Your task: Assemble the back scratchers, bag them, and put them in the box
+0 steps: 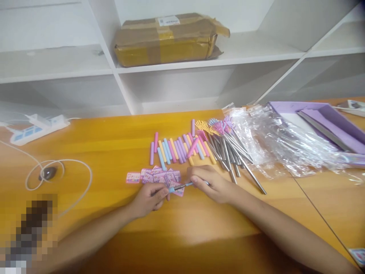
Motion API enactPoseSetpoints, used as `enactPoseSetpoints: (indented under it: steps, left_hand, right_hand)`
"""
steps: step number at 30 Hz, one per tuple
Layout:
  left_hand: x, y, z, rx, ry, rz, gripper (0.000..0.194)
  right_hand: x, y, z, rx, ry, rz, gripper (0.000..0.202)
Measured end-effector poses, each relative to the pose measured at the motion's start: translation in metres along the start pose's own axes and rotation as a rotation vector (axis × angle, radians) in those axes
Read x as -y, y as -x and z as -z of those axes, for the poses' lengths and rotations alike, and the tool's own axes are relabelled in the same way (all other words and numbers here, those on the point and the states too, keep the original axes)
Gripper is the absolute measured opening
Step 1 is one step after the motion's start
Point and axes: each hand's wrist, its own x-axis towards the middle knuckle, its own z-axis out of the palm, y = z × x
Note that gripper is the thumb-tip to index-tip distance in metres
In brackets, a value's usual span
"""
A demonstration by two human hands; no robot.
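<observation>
Across the middle of a wooden table (114, 133), closer to its near edge than to the shelving behind, a person's two bare hands meet over one slim blue-and-metal stick (179, 187). The stick lies nearly level between them, with a dark metal stretch bare in the middle and pale blue to each side. The left hand (151, 198) grips one end, thumb pressed along the top and the other fingers curled beneath, with no gap around the stick. The right hand (212, 182) pinches the other end between thumb and forefinger, narrowly, with a bit of blue showing past the grip; its remaining fingers are bent, partly hidden.

Just beyond the hands is a loose spread of small pink and purple cards (159, 176). Farther toward the table's far edge lie short tubes (181, 150) in purple, pink, yellow and blue, most side by side, a few crossed. To their right, metal rods (228, 156) with colourful hand-shaped heads are heaped together. Crinkled clear plastic bags (288, 140) and a purple box (339, 121) fill the far right. At the far left is a white power strip (40, 131). Behind the far edge, white shelves (248, 47) carry a taped cardboard carton (168, 40).
</observation>
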Motion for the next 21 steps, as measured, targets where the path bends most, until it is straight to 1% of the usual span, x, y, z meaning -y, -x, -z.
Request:
enactPoseSetpoints:
  steps: [1, 2, 3, 4, 5, 6, 7, 8, 10, 12, 13, 15, 18, 21]
  left_hand:
    - [-0.011, -0.001, 0.004, -0.012, -0.072, -0.022, 0.052]
    - [-0.025, -0.001, 0.009, -0.027, -0.196, -0.056, 0.050]
    - [-0.042, -0.001, 0.014, -0.047, -0.368, -0.100, 0.048]
    - [-0.062, -0.001, 0.018, -0.042, -0.565, -0.160, 0.044]
    - [-0.083, 0.000, 0.020, -0.027, -0.759, -0.210, 0.038]
    - [-0.104, 0.001, 0.021, -0.046, -0.925, -0.266, 0.033]
    - [-0.124, 0.002, 0.019, -0.087, -1.073, -0.322, 0.033]
    - [-0.142, 0.003, 0.015, -0.152, -1.206, -0.366, 0.032]
    - [-0.169, 0.005, 0.003, -0.287, -1.405, -0.437, 0.029]
    - [-0.183, 0.005, -0.011, -0.408, -1.500, -0.477, 0.028]
    - [-0.186, 0.005, -0.016, -0.451, -1.526, -0.498, 0.028]
    - [-0.185, 0.005, -0.022, -0.494, -1.569, -0.552, 0.026]
    - [-0.182, 0.008, -0.017, -0.531, -1.654, -0.632, 0.020]
    - [-0.185, 0.014, 0.000, -0.601, -1.743, -0.624, 0.015]
  right_hand:
    - [0.009, -0.003, 0.010, 0.041, 0.092, -0.020, 0.028]
    - [0.019, -0.006, 0.021, 0.081, 0.182, -0.035, 0.025]
    - [0.030, -0.009, 0.032, 0.114, 0.266, -0.045, 0.023]
    - [0.042, -0.012, 0.042, 0.135, 0.347, -0.048, 0.023]
    - [0.054, -0.016, 0.051, 0.143, 0.424, -0.048, 0.024]
    - [0.065, -0.019, 0.059, 0.139, 0.498, -0.043, 0.026]
    - [0.075, -0.023, 0.065, 0.124, 0.572, -0.030, 0.026]
    - [0.084, -0.028, 0.069, 0.100, 0.646, -0.010, 0.025]
    - [0.099, -0.037, 0.075, 0.030, 0.781, 0.028, 0.022]
    - [0.109, -0.045, 0.077, -0.047, 0.870, 0.046, 0.019]
    - [0.113, -0.048, 0.078, -0.071, 0.893, 0.049, 0.018]
    - [0.118, -0.051, 0.079, -0.087, 0.918, 0.065, 0.019]
    - [0.121, -0.048, 0.084, -0.100, 0.978, 0.124, 0.023]
    - [0.118, -0.037, 0.098, -0.174, 1.023, 0.167, 0.020]
